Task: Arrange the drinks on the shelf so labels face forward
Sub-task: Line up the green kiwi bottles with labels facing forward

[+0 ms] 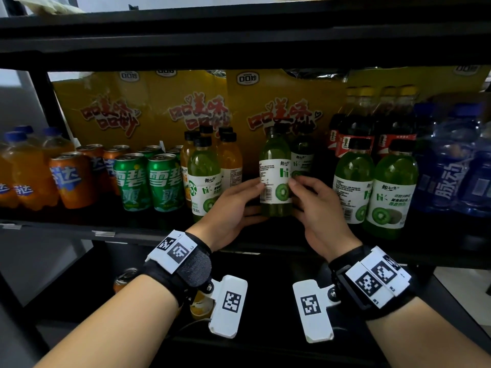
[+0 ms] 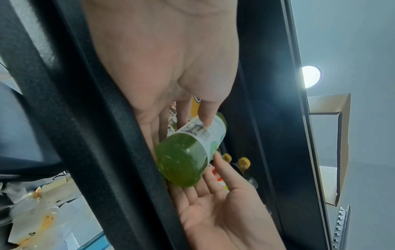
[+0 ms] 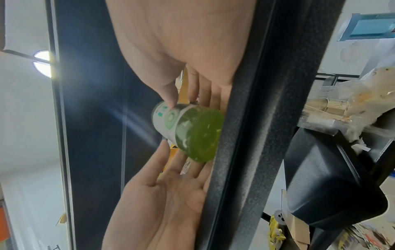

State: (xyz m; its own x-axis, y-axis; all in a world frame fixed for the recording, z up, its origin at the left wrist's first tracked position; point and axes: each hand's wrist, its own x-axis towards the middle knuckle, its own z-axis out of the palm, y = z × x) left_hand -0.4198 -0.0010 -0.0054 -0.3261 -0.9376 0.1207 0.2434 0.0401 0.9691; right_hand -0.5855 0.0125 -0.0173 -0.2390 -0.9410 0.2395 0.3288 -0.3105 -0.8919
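Note:
A green kiwi drink bottle with a black cap and a white label stands upright in the middle of the shelf. Its barcode faces front-left and the kiwi picture front-right. My left hand holds it from the left, thumb on the label and fingers low behind it. My right hand holds the other side the same way. The left wrist view shows the bottle from below between my left hand and right hand. In the right wrist view the bottle's round underside shows between my right hand and left hand.
A second kiwi bottle stands just behind; others stand to the left and right. Sprite cans, Fanta cans, cola bottles and blue bottles fill the row. Yellow cartons line the back. The upper shelf hangs close overhead.

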